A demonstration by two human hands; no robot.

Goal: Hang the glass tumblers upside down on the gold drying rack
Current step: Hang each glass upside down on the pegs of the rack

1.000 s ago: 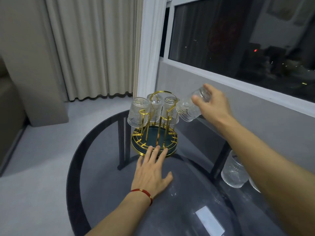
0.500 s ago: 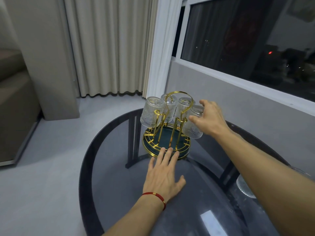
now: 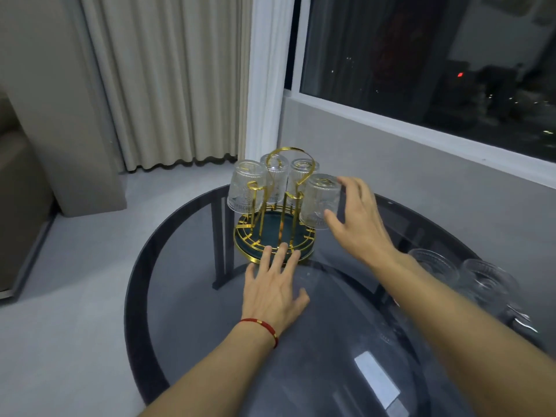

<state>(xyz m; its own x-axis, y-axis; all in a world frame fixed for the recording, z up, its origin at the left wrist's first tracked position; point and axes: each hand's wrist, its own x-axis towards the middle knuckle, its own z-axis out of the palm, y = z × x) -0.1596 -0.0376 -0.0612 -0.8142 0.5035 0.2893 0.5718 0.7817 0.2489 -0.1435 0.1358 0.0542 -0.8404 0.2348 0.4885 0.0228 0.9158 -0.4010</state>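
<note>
The gold drying rack (image 3: 243,244) with a dark green base stands at the far side of the round glass table (image 3: 180,281). Several ribbed glass tumblers hang upside down on its prongs, among them one at the left (image 3: 245,188) and one at the right front (image 3: 319,200). My right hand (image 3: 358,224) is beside that right tumbler with fingers spread; the thumb tip is at its lower rim. My left hand (image 3: 273,287) lies flat on the table, fingertips against the rack's base rim. Two more tumblers (image 3: 433,266) (image 3: 487,281) stand on the table at the right.
A grey wall and a dark window (image 3: 421,55) run close behind the table. Curtains (image 3: 168,79) hang at the back left, and a sofa (image 3: 18,191) stands at the far left. A pale rectangular patch (image 3: 376,380) shows on the glass near me.
My right hand brought a tumbler from above right down onto the rack's right front prong, and its fingers have now spread off it. My left hand stayed at the base.
</note>
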